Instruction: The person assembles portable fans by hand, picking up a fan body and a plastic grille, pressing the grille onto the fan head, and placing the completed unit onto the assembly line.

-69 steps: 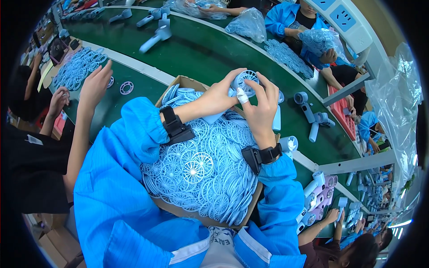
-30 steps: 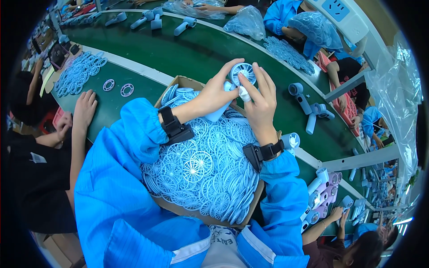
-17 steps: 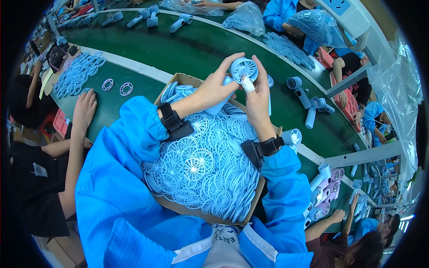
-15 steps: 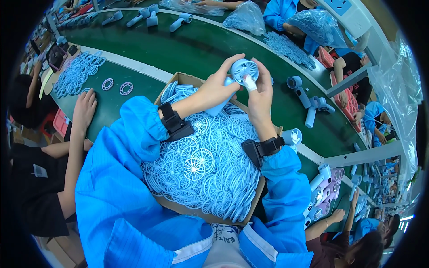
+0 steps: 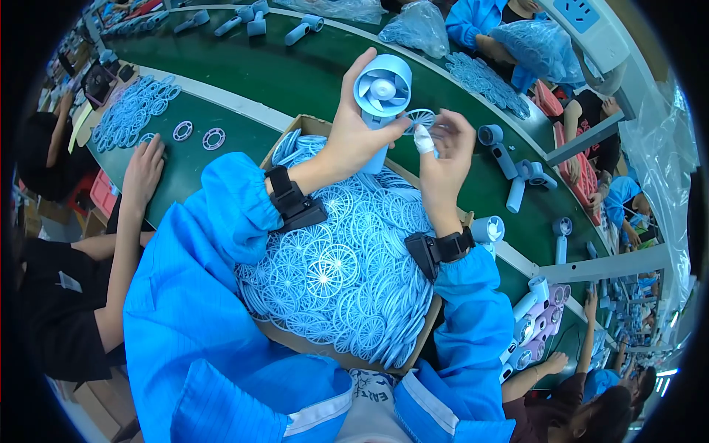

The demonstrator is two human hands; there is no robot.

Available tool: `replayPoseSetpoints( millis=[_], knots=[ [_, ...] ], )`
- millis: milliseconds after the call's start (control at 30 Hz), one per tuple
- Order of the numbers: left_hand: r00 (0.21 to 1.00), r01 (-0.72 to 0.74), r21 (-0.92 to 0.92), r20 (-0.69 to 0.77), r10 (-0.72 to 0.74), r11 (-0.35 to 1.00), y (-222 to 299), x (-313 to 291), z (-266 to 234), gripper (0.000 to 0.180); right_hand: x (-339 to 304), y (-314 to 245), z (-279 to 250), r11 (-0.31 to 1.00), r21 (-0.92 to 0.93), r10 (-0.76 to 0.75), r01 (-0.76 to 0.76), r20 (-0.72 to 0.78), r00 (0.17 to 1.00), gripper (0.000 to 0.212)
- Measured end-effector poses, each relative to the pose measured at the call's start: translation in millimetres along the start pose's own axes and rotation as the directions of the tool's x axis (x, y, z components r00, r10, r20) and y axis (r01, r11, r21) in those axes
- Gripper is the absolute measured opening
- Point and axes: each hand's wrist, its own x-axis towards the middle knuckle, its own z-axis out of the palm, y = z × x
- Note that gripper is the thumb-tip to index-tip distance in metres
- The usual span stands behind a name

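Note:
My left hand [image 5: 353, 140] is wrapped round the handle of a light-blue handheld fan [image 5: 382, 70]. Its round head points up and toward me, with the blades bare. Just right of the head, my right hand [image 5: 449, 151] pinches a thin, light-blue spoked fan grille [image 5: 421, 118] by its edge, apart from the fan. White tape covers one fingertip of that hand. Beneath both hands, a heap of matching grilles [image 5: 340, 288] fills a cardboard box [image 5: 310, 120] close to my body.
A green conveyor belt [image 5: 244, 81] runs across beyond the box, with several fans [image 5: 509, 166] lying on it. To the left are a co-worker's hand [image 5: 144, 173], two purple rings [image 5: 213, 139] and loose blue rings [image 5: 133, 111]. Blue and purple fans [image 5: 539, 325] stand at the right.
The grille has come away from the fan's front, with my right hand moving right. My left hand has raised the fan and tipped it, so its blades now show.

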Motion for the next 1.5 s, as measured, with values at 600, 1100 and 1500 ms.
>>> replayPoseSetpoints(
  millis=[600, 1100, 1500],
  knots=[
    [0.98, -0.196, 0.029, -0.012, 0.197, 0.98, -8, -6, 10, 0.094, 7, -8, -15, 0.48, -0.577, -0.594, 0.661, 0.341, 0.729, 0.051],
    [0.998, -0.007, 0.015, -0.067, 0.008, 1.0, -12, -6, 16, 0.087, 2, -6, -23, 0.567, -0.61, -0.377, 0.553, 0.405, 0.833, 0.05],
    [0.961, 0.144, 0.386, 0.164, -0.222, 0.911, -20, 1, -18, 0.083, 6, -7, 7, 0.642, -0.632, -0.315, 0.435, 0.301, 0.9, 0.047]
  ],
)
